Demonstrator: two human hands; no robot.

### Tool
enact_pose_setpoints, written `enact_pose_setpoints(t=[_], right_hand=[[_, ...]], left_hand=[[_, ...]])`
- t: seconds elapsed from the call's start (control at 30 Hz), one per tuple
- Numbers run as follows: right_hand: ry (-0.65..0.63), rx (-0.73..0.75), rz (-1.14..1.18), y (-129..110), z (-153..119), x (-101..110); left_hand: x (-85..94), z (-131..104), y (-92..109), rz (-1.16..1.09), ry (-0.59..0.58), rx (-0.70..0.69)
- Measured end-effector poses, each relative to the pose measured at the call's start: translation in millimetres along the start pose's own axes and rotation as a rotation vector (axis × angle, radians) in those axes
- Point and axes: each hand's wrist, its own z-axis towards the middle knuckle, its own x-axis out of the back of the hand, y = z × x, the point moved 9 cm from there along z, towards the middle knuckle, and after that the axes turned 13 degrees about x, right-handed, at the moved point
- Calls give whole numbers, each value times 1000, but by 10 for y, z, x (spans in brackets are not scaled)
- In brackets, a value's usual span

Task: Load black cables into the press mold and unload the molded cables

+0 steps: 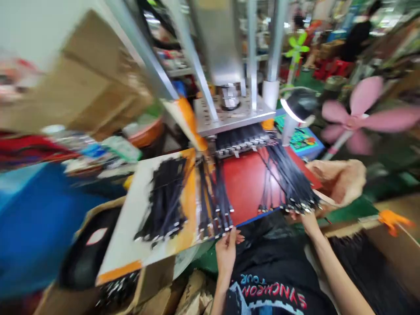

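My left hand (228,243) is at the front edge of the work surface, its thumb and a finger at the metal-tipped ends of some black cables (225,197); some of its fingers are spread, and a firm hold cannot be made out. At the right, my right hand (306,217) lies under the tips of a thick bundle of black cables (292,179), its fingers mostly hidden. Between the two bundles shows a red mat (241,188). Another pile of black cables (166,197) rests on the white and orange board (123,236) at the left.
A metal press (236,118) with upright rods stands behind the mat, a row of cable ends below it. At the right are a lamp (300,105), a pink fan (352,122) and a box of black cables (370,262). A blue bin (33,227) is at the left.
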Motion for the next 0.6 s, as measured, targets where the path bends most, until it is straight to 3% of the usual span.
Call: enact_pose_setpoints(t=[0.07,0.17,0.27,0.33,0.43,0.53,0.6], right_hand=[[66,-63,-68,143,-161,310],[215,-176,-221,366,-521,1047],[415,-352,-420,575,-1054,1873],[512,-519,-548,750,-1451,2276],[555,-831,-683,1094,-2011,2524],[527,-1112,-751,1429,-2430,2473],[509,-1222,-793,1591,-2587,2417]], left_hand=[[-130,30,-6,102,-132,-1],[-341,108,-42,301,-268,-44],[-442,156,-45,466,-259,-144],[-458,169,-36,502,-235,-187],[-454,178,-18,519,-209,-230],[-423,194,-27,537,-172,-240],[-396,198,-36,552,-141,-238]])
